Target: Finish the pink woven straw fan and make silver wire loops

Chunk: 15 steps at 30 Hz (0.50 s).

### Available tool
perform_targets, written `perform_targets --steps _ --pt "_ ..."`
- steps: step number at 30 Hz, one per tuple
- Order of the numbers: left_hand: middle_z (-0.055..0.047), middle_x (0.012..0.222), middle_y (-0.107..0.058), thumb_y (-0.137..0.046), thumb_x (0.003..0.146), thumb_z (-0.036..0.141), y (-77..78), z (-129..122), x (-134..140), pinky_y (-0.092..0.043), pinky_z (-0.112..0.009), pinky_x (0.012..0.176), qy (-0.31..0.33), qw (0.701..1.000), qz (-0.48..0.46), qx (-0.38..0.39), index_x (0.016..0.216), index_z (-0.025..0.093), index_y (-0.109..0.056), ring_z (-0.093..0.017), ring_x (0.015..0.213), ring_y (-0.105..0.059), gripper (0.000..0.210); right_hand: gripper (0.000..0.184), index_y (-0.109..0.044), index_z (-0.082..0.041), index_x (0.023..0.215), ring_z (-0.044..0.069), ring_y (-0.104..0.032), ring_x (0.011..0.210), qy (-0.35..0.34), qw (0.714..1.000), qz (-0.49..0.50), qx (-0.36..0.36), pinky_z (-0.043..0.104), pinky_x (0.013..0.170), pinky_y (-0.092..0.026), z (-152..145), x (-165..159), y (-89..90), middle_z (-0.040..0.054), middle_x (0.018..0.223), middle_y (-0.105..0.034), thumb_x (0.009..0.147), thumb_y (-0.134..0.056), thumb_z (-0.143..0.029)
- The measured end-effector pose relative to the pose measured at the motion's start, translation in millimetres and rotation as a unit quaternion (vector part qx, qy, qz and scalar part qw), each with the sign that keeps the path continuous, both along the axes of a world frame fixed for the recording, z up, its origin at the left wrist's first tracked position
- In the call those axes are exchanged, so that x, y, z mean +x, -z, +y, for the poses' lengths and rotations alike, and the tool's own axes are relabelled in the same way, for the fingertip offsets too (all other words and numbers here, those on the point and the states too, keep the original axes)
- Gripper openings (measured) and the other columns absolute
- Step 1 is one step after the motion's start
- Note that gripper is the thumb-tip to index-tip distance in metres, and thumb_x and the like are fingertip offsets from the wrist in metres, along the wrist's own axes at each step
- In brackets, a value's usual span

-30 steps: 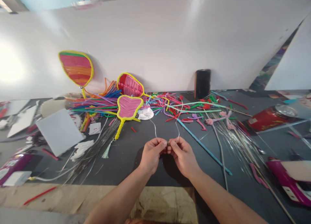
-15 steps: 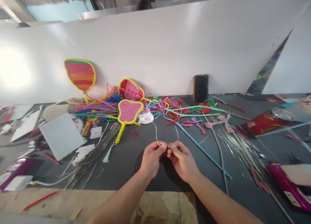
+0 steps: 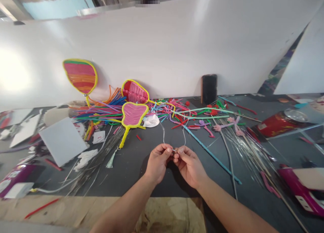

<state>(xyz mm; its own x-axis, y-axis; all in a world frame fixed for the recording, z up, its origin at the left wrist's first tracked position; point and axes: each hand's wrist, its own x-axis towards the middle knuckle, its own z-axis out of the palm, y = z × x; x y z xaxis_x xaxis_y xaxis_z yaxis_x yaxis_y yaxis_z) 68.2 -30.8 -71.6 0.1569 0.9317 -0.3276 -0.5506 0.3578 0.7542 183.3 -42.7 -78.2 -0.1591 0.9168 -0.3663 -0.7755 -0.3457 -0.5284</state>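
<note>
My left hand (image 3: 157,163) and my right hand (image 3: 190,165) meet fingertip to fingertip above the dark table (image 3: 131,165). Both pinch a thin silver wire (image 3: 163,133) whose two ends rise and curve away from my fingers toward the back. A small pink fan with a yellow rim and handle (image 3: 131,116) lies just beyond my left hand. Behind it spreads a heap of colourful pipe cleaners (image 3: 106,110).
Two more striped fans (image 3: 80,74) lean on the white wall. A black phone (image 3: 209,88) stands at the back. A red can (image 3: 278,123) lies at right, with silver wires (image 3: 246,148), a long blue stick (image 3: 210,152), a grey board (image 3: 62,140) and magenta tools (image 3: 301,189).
My hands stay together, shifting only slightly on the wire. The view has tilted a little, down and then back up.
</note>
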Motion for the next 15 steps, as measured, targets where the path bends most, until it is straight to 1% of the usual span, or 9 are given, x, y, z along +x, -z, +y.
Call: perform_targets --steps 7,11,15 --pt "0.003 0.061 -0.057 -0.077 0.064 0.030 1.8 -0.8 -0.1 -0.043 -0.017 0.055 0.005 1.000 0.011 0.003 0.069 0.014 -0.059 -0.006 0.055 -0.053 0.025 0.020 -0.059 -0.016 0.062 0.006 -0.054 0.057 -0.003 1.000 0.007 -0.011 0.015 0.054 -0.048 -1.0 -1.1 -0.5 -0.0016 0.062 -0.060 0.064 -0.079 -0.021" --pt "0.002 0.063 -0.059 -0.075 0.066 0.030 -0.2 -2.5 1.0 -0.044 -0.017 0.057 0.003 1.000 0.010 0.000 0.071 0.014 -0.060 -0.007 0.057 -0.054 0.023 0.021 -0.059 -0.016 0.061 0.006 -0.054 0.055 0.007 1.000 -0.003 -0.010 0.014 0.054 -0.048 -0.3 -1.3 -1.6 -0.0023 0.062 -0.060 0.064 -0.079 -0.022" --pt "0.001 0.065 -0.061 -0.075 0.066 0.029 -2.0 -2.9 1.6 -0.045 -0.018 0.058 0.002 1.000 0.012 0.001 0.072 0.014 -0.062 -0.007 0.058 -0.056 0.021 0.021 -0.059 -0.017 0.061 0.006 -0.054 0.056 0.011 1.000 -0.011 -0.003 0.015 0.056 -0.048 -0.4 -1.2 -1.8 -0.0023 0.062 -0.060 0.064 -0.079 -0.023"
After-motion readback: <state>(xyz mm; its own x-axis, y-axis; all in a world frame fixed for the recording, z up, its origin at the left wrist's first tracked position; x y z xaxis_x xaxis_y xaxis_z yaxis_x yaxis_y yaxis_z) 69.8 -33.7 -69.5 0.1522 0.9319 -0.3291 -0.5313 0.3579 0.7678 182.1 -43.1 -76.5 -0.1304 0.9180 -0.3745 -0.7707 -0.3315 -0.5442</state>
